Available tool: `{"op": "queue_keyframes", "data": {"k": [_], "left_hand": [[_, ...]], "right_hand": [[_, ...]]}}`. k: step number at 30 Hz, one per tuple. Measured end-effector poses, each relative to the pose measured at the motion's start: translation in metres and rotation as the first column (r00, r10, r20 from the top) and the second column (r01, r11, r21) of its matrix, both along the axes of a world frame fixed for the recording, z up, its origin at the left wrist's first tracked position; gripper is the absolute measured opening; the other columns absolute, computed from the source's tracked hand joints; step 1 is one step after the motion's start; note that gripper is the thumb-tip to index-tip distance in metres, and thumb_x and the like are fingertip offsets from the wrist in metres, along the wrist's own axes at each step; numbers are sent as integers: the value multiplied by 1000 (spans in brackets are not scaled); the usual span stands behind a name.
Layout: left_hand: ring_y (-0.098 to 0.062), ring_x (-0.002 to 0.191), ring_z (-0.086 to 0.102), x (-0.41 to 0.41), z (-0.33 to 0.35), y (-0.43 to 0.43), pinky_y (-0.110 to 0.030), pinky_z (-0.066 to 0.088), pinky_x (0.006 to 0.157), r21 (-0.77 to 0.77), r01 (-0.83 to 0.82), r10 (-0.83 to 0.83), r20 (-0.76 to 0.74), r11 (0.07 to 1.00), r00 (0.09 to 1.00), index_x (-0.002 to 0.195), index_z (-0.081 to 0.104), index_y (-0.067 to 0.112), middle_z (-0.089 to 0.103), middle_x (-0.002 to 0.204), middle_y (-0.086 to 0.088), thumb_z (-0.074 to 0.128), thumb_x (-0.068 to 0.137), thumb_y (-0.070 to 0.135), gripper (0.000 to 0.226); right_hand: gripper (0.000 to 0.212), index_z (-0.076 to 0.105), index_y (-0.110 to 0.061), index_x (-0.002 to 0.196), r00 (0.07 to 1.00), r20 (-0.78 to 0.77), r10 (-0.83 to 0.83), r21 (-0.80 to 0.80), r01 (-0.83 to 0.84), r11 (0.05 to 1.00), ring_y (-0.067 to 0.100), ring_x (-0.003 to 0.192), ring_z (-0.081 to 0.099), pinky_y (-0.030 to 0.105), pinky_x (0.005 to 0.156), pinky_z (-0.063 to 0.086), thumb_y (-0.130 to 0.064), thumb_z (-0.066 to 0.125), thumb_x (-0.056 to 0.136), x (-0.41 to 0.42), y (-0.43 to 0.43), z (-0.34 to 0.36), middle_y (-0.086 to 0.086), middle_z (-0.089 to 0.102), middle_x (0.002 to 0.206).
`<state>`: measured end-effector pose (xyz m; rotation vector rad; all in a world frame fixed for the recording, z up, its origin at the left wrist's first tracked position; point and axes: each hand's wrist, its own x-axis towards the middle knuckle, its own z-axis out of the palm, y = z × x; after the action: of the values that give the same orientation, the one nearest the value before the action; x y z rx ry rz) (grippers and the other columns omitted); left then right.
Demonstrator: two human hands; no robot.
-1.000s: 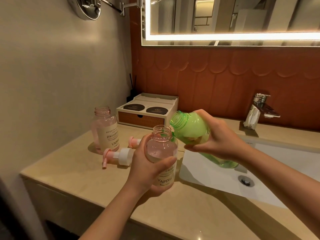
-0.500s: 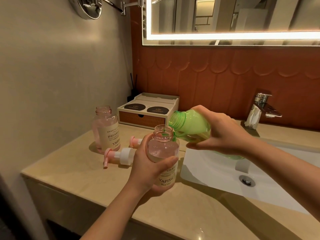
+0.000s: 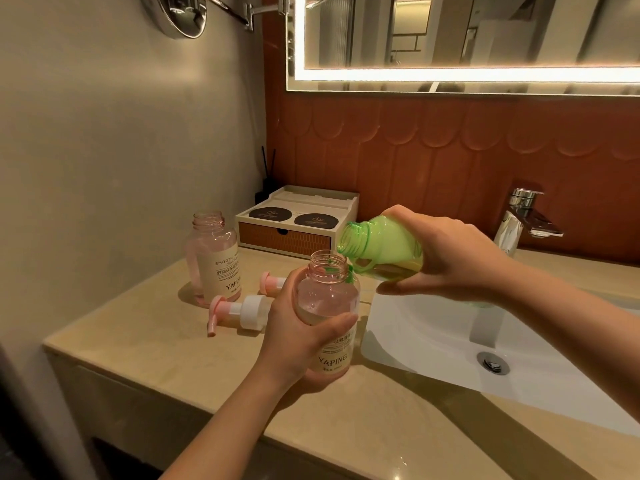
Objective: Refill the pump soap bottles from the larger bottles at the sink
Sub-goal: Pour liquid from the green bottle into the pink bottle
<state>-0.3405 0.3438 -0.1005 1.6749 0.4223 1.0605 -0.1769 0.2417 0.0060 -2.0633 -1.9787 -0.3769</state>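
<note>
The clear pink plastic pump bottle (image 3: 327, 306), uncapped, was held upright at the centre of the frame, at the edge of the beige stone desk (image 3: 156, 358) beside the white sink basin (image 3: 415, 327), probably so that drips would be caught. It was wrapped by the left hand (image 3: 291, 344), fingers and thumb curled round its body. The translucent green plastic refill bottle (image 3: 377, 247) was tipped almost level so that it could be poured, its open mouth just above the pink neck. It was gripped by the right hand (image 3: 450, 261), with the forearm stretched in from the right edge. No stream could be made out.
</note>
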Motion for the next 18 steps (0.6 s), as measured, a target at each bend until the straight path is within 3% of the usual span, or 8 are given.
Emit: {"op": "queue_keyframes", "data": {"k": [7, 18], "left_hand": [[22, 82, 55, -2, 1, -1, -2, 46, 61, -3, 19, -19, 12, 1000, 1000, 99, 47, 36, 55, 83, 47, 75, 67, 1, 55], [20, 84, 56, -1, -1, 0, -2, 45, 61, -1, 23, -23, 18, 1000, 1000, 101, 48, 34, 57, 83, 44, 76, 67, 1, 55]], "right_hand": [[77, 35, -32, 127, 995, 100, -26, -8, 27, 1000, 13, 86, 55, 30, 66, 49, -65, 66, 65, 0, 1, 7, -9, 58, 107], [77, 35, -32, 128, 994, 108, -17, -27, 20, 999, 12, 90, 57, 32, 68, 54, -65, 65, 65, 0, 2, 10, -8, 58, 111]]}}
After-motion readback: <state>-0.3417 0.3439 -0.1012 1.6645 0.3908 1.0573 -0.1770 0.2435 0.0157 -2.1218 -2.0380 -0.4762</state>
